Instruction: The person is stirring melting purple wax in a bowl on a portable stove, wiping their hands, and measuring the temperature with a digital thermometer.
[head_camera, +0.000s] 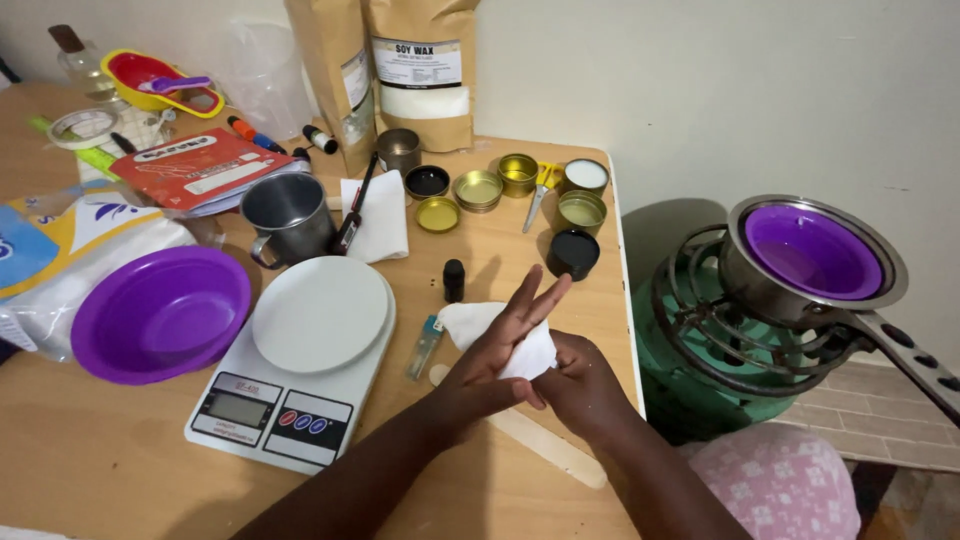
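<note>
**A:** What's nearest to us?

**B:** The two hands, at the near right of the table (90, 450). The right hand (585, 380) is clenched around a white tissue (500, 330), and the left hand (500, 345) lies across it with fingers stretched out flat — released, wiping rather than gripping.

**A:** How would you do that well?

**B:** My judgement: keep the tissue bunched firmly in the right fist, draw the left fingers through it one by one, and turn it to a clean fold — all away from the kitchen scale (300, 370) just to the left.

**A:** And beyond the hands?

**B:** A flat wooden stick (545, 445) runs partly beneath them; a small dark bottle (454, 280) stands just past the tissue. Further off, a black tin (573, 253), then a cluster of gold tins (480, 190), with a metal mug (290, 218) and purple bowl (160, 315) to the left. At the far edge stand brown paper bags (420, 75). Off the table on the right, a pan (800, 260) sits on a burner.

**A:** Anything unclear?

**B:** What is being wiped off the fingers can't be seen. The stick's middle is hidden, the pan handle is cut off, and the tins' contents are hard to make out.
</note>
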